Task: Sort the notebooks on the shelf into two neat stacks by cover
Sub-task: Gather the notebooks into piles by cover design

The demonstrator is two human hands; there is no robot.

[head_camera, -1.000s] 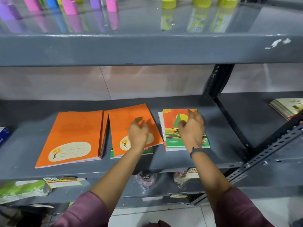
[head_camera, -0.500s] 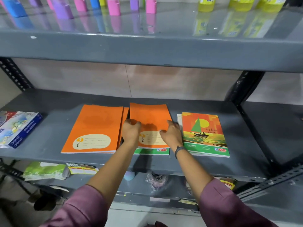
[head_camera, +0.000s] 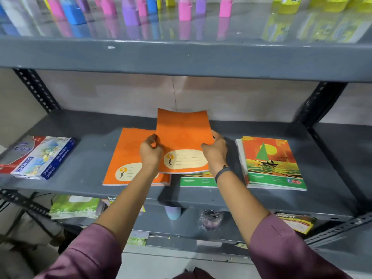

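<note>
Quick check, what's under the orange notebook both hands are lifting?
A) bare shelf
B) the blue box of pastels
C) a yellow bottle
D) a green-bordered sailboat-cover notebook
D: the lifted orange notebook, held by the left hand and right hand, leaves the green lower edge of a sailboat-cover notebook showing beneath it.

— Where is there room on the middle shelf [head_camera: 90, 168]?

— A bare strip lies between the box of pastels [head_camera: 38, 158] at the left and the orange stack [head_camera: 124, 158]. The far right end, past the sailboat stack [head_camera: 271, 164], is also bare.

— And the middle?

— Crowded. The lifted orange notebook [head_camera: 183, 141], pinched between both hands [head_camera: 151, 152], hangs over a green-edged notebook [head_camera: 197, 181], just beside the orange stack.

— Overhead?

— The upper shelf [head_camera: 181, 57] caps the opening; black slotted uprights [head_camera: 36, 89] close it at either side.
</note>
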